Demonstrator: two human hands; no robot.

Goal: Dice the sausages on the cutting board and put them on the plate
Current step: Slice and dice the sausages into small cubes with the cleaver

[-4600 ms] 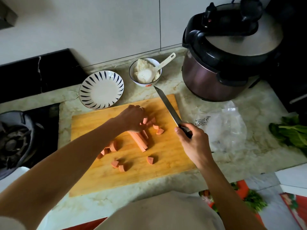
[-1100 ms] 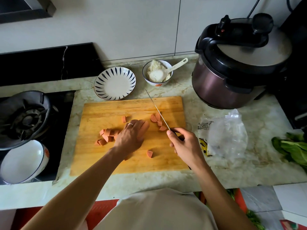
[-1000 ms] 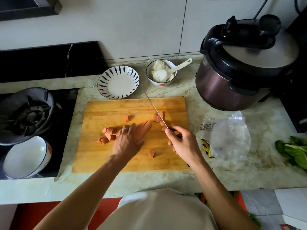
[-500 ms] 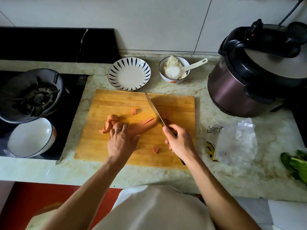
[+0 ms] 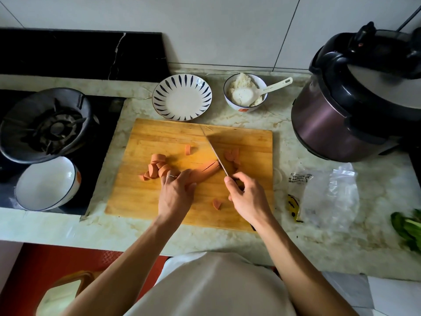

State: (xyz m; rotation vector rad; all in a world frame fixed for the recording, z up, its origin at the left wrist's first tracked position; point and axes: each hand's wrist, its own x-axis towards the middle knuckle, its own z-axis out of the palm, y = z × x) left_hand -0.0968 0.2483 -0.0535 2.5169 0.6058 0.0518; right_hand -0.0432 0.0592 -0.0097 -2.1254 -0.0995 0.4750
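Note:
A wooden cutting board (image 5: 145, 201) lies on the marble counter. On it my left hand (image 5: 175, 192) presses down a bundle of pink sausage strips (image 5: 205, 171). My right hand (image 5: 247, 195) grips a knife (image 5: 213, 149) whose blade rests at the strips' right end. Cut sausage pieces lie in a pile (image 5: 156, 167) left of my left hand, in a small group (image 5: 232, 156) right of the blade, and singly at the board's middle (image 5: 188, 149) and front (image 5: 216, 204). A white plate with blue dashes (image 5: 181, 100) stands behind the board with nothing on it.
A bowl of rice with a white spoon (image 5: 245, 92) stands beside the plate. A dark pressure cooker (image 5: 355, 96) fills the right. A plastic bag (image 5: 328, 197) and green leaves (image 5: 407, 229) lie right of the board. A gas burner (image 5: 45, 124) and white bowl (image 5: 46, 183) are left.
My left hand gathered the sausage strips and now holds them flat. The knife moved from above the loose pieces down onto the strips' right end. The view has shifted left.

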